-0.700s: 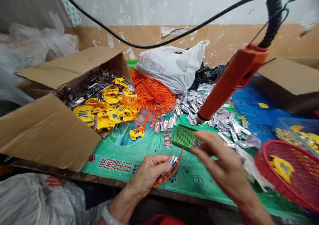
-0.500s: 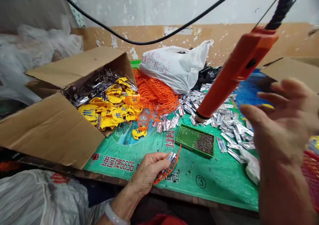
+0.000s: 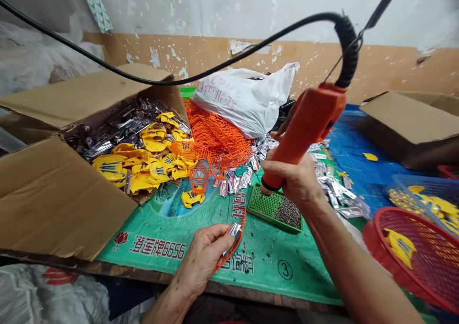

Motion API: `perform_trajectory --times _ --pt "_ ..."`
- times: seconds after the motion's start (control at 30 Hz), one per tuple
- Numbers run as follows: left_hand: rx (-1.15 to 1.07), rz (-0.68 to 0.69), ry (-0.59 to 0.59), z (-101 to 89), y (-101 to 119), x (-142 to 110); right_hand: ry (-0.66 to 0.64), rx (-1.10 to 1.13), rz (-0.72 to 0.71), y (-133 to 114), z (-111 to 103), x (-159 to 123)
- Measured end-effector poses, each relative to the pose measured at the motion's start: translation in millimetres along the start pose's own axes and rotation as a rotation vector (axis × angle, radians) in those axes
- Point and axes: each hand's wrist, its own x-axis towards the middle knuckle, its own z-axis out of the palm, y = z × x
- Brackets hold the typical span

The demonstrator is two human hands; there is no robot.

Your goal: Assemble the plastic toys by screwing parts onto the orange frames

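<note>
Orange plastic lattice strip (image 3: pixel 232 251) is held low over the green printed woven mat (image 3: pixel 272 276), just above the near table edge; its long axis curves from lower left to upper right, and its upper end is pointed toward the green perforated plastic tray (image 3: pixel 274 226). A small crumpled silver foil piece (image 3: pixel 234 231) is pinched against the strip by the thumb and fingers of the left hand (image 3: pixel 202 262), which are closed rather than spread; the foil could be dropped if that pinch were loosened, and the thin strip could be bent if squeezed too hard. The right hand (image 3: pixel 297 178) is wrapped firmly around an orange pistol-shaped plastic tool (image 3: pixel 308 133), whose black-ringed nose is directed down and left, just above the tray; the tray's dark granules (image 3: pixel 289 214) could be spilled if it were knocked by that nose, and loose items could be snagged by the coiled black cord (image 3: pixel 346 47). Beyond the hands, bright yellow plastic pieces (image 3: pixel 143 171) are heaped in an open brown cardboard box (image 3: pixel 60 195); a tangled orange lattice heap (image 3: pixel 215 137) and scattered silver foil pieces (image 3: pixel 333 190) are spread farther off, near a white plastic bag (image 3: pixel 244 99).
</note>
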Motion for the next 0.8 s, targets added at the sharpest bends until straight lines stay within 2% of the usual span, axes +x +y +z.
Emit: perform_trajectory --times 0.17,0.33,0.47,0.8 --pt "-0.004 -0.025 -0.016 3.5 -0.6 3.3 0.053 -0.051 0.000 19.8 4.5 -14.2" --pt "-0.022 -0.030 -0.031 6.4 -1.5 5.2 0.095 -0.078 0.035 22.5 8.3 -18.5" --pt "0.023 -0.008 -0.033 5.3 -1.0 4.6 0.130 -0.095 0.005 24.9 9.2 -18.8" --pt "0.000 -0.049 -0.024 8.1 1.8 4.2 0.128 -0.122 0.015 28.9 9.5 -19.4"
